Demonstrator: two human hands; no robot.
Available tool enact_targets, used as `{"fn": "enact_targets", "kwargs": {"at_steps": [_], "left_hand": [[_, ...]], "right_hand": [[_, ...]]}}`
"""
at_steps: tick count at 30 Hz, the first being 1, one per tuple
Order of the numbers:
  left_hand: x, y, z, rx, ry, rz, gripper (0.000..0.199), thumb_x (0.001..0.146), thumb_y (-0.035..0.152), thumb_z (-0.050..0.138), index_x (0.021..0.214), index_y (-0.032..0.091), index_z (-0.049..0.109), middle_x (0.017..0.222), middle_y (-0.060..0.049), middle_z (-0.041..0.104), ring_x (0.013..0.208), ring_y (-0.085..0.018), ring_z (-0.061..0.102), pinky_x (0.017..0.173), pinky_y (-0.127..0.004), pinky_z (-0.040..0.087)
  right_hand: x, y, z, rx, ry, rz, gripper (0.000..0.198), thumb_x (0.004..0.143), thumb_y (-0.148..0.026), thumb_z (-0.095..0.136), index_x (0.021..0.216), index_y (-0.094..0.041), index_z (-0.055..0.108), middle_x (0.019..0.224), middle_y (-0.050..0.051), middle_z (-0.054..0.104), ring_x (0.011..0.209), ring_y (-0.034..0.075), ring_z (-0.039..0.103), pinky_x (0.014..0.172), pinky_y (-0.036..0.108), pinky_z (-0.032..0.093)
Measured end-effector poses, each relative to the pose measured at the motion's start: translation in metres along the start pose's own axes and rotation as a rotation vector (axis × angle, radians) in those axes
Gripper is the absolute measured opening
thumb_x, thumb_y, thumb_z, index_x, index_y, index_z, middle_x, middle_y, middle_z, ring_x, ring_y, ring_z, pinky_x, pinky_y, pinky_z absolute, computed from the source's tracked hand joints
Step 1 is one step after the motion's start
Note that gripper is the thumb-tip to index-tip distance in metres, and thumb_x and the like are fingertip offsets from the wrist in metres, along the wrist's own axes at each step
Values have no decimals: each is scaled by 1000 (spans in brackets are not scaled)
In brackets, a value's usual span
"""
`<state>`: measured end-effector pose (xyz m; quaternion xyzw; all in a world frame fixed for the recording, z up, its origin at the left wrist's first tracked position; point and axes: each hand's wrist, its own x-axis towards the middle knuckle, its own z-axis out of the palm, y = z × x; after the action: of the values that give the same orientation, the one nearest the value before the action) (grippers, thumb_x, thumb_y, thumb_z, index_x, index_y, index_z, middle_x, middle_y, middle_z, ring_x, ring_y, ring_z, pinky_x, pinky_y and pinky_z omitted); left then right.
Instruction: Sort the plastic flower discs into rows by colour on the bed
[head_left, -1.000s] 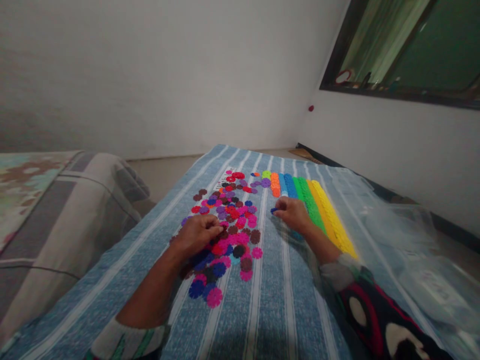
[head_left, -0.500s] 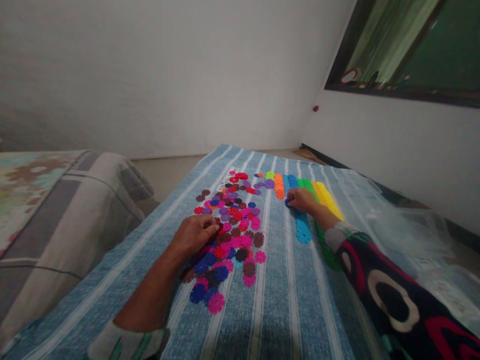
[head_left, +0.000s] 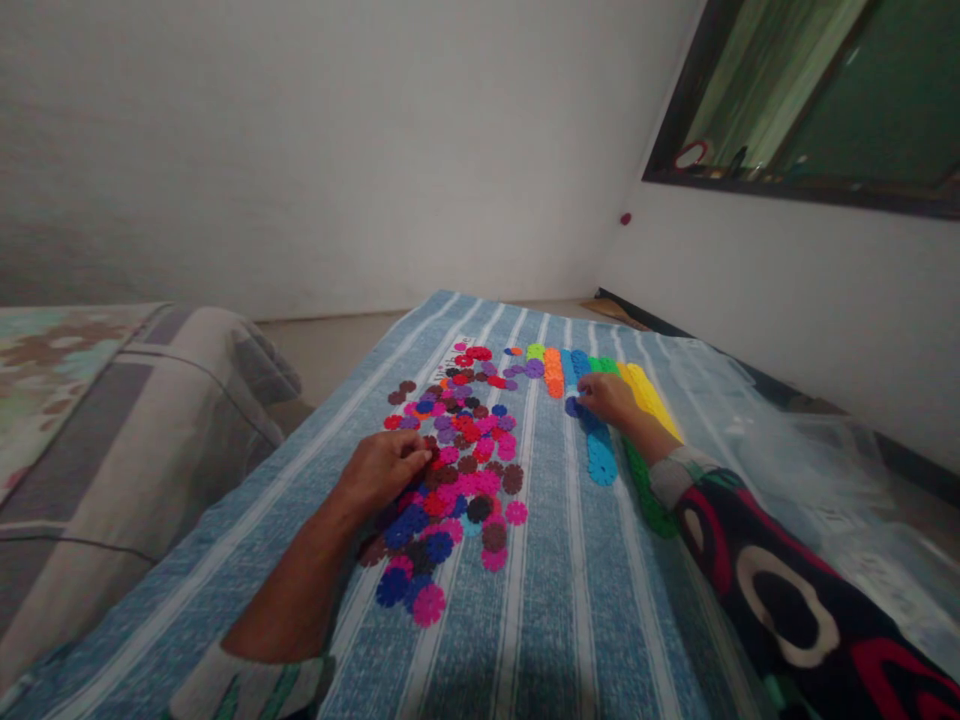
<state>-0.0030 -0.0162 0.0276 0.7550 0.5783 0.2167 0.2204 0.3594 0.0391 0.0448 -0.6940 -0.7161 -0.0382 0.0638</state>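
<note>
My right hand (head_left: 606,398) has its fingers pinched at the edge of a dark blue toothed plastic disc (head_left: 573,407), near the blue columns. Overlapping discs form rows beside it: a light blue row (head_left: 601,458), a green row (head_left: 652,500), a yellow row (head_left: 654,400) and a short orange row (head_left: 553,372). My left hand (head_left: 384,466) rests at the left edge of a mixed pile of discs (head_left: 469,482), its thumb and fingertips closed together by a brown disc (head_left: 430,444). Whether it grips one is unclear.
A blue-and-white striped cloth (head_left: 547,600) covers the table. Clear plastic bags or boxes (head_left: 810,450) lie along its right side. To the left stands a cloth-draped piece of furniture (head_left: 202,400). Walls and a dark-framed window (head_left: 810,100) lie beyond.
The view has shifted slightly. My right fingertips sit a little farther right over the dark blue disc, and more of it shows. The left hand stays by the pile.
</note>
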Motion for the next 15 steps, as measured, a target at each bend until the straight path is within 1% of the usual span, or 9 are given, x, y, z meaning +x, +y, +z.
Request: {"fn": "enact_targets", "kwargs": {"at_steps": [2,4,5,7,10,13,15], "left_hand": [[1,-1,-1,17,15,-5,26,73,42,50,62,20,61,60,1,58,61,-16,52,59,-26,34],[1,-1,-2,31,25,-5,27,73,42,50,60,20,60,59,1,57,62,-16,52,58,-26,34],[1,-1,-2,35,28,-2,27,73,41,50,59,20,60,59,1,57,62,-16,52,59,-25,35],[2,0,-2,38,29,5,28,74,42,50,57,21,59,58,1,57,62,-16,53,59,-25,35],[2,-1,0,37,42,-3,28,74,42,50,58,21,60,57,1,58,63,-17,54,58,-25,36],[3,-2,1,48,65,-24,27,75,42,50,65,21,65,61,1,61,66,-18,57,60,-26,37],[3,-3,2,68,79,-39,27,76,40,50,71,21,68,66,-1,65,68,-19,59,62,-26,38]], "right_hand": [[-8,-2,-4,28,52,65,24,87,-24,57,106,-19,72,106,9,71,97,22,62,75,28,41],[-22,-10,-5,89,79,71,23,89,-24,54,104,-19,72,103,8,73,94,21,63,75,28,42],[-31,-17,-4,147,87,50,21,89,-24,54,100,-19,72,100,7,73,92,20,64,75,27,42],[-53,-36,0,269,65,-54,19,89,-22,54,97,-20,72,96,5,74,87,17,65,76,25,42],[-88,-73,10,390,26,-186,16,87,-20,56,89,-18,72,89,4,73,81,15,65,72,24,41],[-113,-105,19,503,-25,-299,17,88,-20,54,87,-20,71,88,2,73,81,14,64,72,22,40],[-123,-117,24,521,-23,-330,16,87,-19,54,85,-19,70,85,2,72,79,14,64,71,22,39]]}}
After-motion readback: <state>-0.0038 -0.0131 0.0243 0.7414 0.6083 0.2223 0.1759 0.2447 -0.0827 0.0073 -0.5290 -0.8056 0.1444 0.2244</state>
